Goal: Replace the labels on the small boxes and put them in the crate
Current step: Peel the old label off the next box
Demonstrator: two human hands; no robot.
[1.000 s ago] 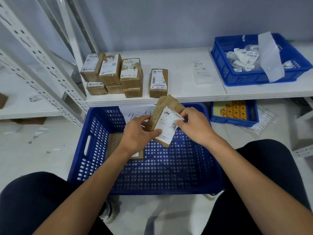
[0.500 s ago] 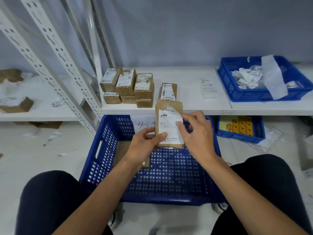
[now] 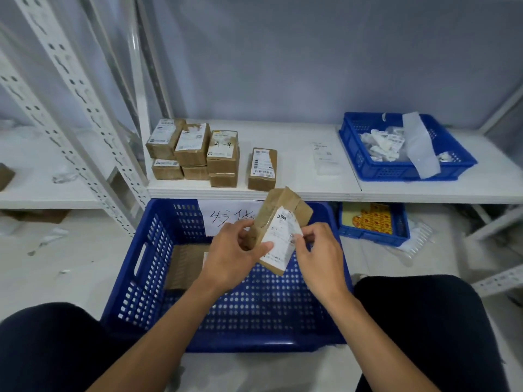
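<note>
Box (image 3: 283,205) hung tilted above the blue crate (image 3: 157,239); the left hand (image 3: 232,258) gripped its lower end, the right hand (image 3: 320,260) pinched its white label (image 3: 278,239) at the edge.

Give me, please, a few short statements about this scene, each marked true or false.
1. The left hand holds a cardboard box above the blue crate. True.
2. The right hand pinches the white label on that box. True.
3. The blue crate holds nothing. False: another brown box lies in its left part.
4. The stacked boxes sit inside the blue tray on the shelf. False: they stand on the bare shelf, left of the tray, which holds label scraps.
</note>
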